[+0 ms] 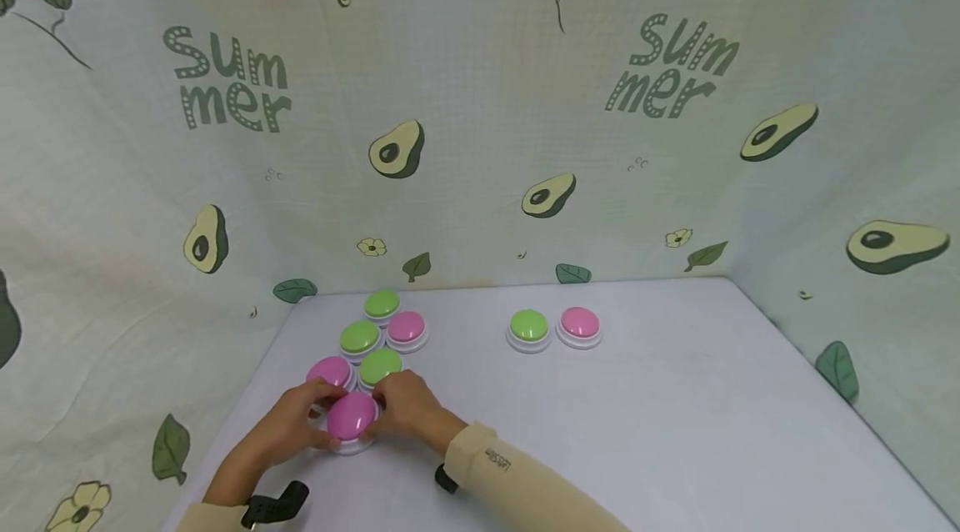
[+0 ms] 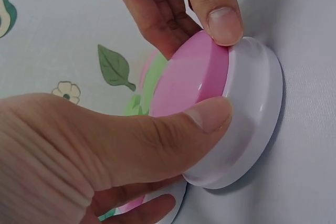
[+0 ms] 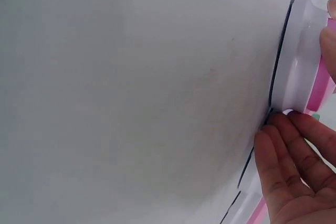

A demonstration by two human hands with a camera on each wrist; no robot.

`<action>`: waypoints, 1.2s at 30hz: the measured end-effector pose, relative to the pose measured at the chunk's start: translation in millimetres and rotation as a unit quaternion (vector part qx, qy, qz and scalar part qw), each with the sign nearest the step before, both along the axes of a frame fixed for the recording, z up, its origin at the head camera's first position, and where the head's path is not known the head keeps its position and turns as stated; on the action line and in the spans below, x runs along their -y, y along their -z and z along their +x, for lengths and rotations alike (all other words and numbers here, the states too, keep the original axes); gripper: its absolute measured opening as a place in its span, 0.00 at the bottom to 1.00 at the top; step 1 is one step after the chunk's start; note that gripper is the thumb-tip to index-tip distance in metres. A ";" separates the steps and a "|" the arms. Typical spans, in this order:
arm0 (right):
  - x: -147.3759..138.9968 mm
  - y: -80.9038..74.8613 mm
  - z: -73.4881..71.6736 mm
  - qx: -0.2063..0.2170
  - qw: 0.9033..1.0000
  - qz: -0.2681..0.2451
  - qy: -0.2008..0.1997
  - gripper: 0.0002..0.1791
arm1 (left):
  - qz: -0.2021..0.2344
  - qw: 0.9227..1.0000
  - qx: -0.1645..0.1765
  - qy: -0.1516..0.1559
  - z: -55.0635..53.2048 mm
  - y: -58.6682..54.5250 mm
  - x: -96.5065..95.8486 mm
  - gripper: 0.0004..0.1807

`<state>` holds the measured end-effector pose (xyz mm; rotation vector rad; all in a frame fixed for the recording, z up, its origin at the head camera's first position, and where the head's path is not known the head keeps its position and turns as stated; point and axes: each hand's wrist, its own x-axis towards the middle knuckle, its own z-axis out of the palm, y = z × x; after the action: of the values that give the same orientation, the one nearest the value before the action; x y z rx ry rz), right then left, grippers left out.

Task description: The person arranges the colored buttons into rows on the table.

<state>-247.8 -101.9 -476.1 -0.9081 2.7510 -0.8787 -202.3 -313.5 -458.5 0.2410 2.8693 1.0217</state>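
Note:
Both hands hold a pink push button (image 1: pixel 351 415) with a round white base (image 2: pixel 252 103), the nearest of a cluster at the table's left. My left hand (image 1: pixel 288 430) grips it from the left; in the left wrist view its thumb (image 2: pixel 210 115) lies along the dome's lower edge and the base. From the right, my right hand (image 1: pixel 408 405) grips the same button, its thumb tip at the dome's edge. The right wrist view has the right fingers (image 3: pixel 286 166) by the white base (image 3: pixel 296 56). Just behind are another pink button (image 1: pixel 328 370) and a green button (image 1: pixel 380 365).
Farther back in the cluster stand two green buttons (image 1: pixel 359 336) and a pink one (image 1: pixel 407 326). A green button (image 1: pixel 529 325) and a pink button (image 1: pixel 580 322) sit side by side near the back edge of the white table (image 1: pixel 675 415). Printed cloth (image 1: pixel 465 98) hangs around the table.

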 end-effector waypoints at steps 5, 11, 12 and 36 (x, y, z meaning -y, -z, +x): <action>-5.9 1.5 -2.8 -0.013 1.000 -0.014 -0.010 0.20 | 0.017 1.000 0.003 0.007 -0.4 0.6 -1.6 0.40; -15.4 -2.1 -7.4 0.000 0.999 -0.051 -0.007 0.23 | 0.048 0.999 0.001 0.024 -3.2 -2.9 -3.2 0.40; -17.0 -2.3 -8.5 0.004 0.998 -0.058 -0.007 0.23 | 0.053 0.998 -0.001 0.026 -3.6 -3.7 -3.9 0.40; -63.5 -9.2 -13.9 0.086 0.977 -0.193 0.001 0.27 | 0.076 0.996 -0.032 -0.013 -18.2 -9.0 -47.2 0.36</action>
<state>-261.7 -38.4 -466.8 -0.8329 2.4780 -1.4508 -220.5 -266.3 -449.5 0.2524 2.8594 1.2623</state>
